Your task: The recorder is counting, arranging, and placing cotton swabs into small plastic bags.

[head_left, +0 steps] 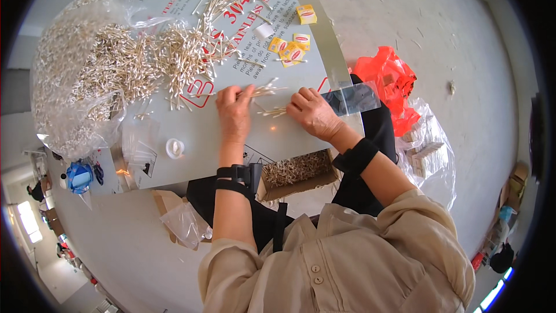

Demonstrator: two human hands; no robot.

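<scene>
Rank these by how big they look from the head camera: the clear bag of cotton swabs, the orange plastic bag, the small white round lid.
1. Clear bag of cotton swabs
2. Orange plastic bag
3. Small white round lid

bare table [197, 130] near left hand [234, 111], loose swab heap [174, 58] and bulging swab bag [75, 75] blocking the left, yellow packets [289, 46] ahead, clear sleeve [353, 97] beside right hand [311, 113]
</scene>
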